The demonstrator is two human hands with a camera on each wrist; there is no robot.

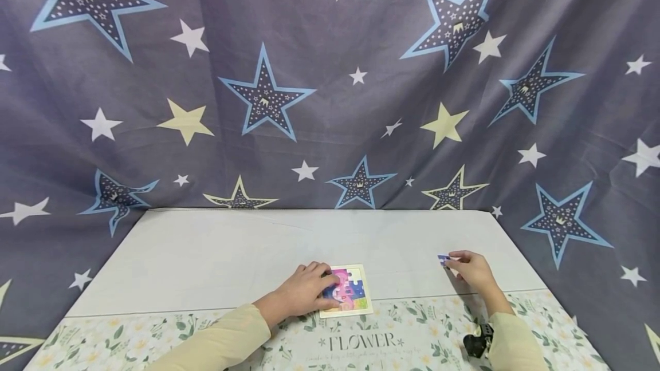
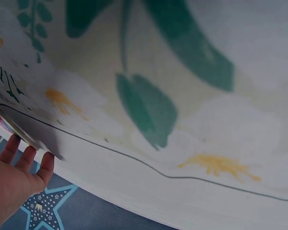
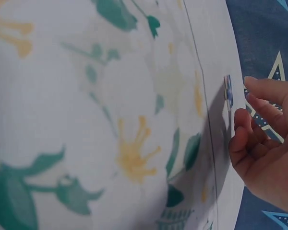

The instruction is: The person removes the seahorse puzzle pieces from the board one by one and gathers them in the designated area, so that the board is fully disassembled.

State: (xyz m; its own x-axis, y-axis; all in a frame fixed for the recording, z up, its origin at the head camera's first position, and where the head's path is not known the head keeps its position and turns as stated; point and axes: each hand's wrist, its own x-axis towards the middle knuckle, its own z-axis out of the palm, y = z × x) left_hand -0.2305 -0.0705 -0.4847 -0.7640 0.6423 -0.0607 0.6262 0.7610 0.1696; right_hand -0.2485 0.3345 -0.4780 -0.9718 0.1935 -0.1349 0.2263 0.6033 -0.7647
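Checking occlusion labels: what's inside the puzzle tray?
Pink, blue and green pieces show inside the puzzle tray; the pale far-right corner could be bare tray or pieces. The left hand covers part of the left side; what's beneath is hidden.

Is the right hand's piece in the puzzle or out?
Out: the piece is at the right hand, apart from the puzzle.
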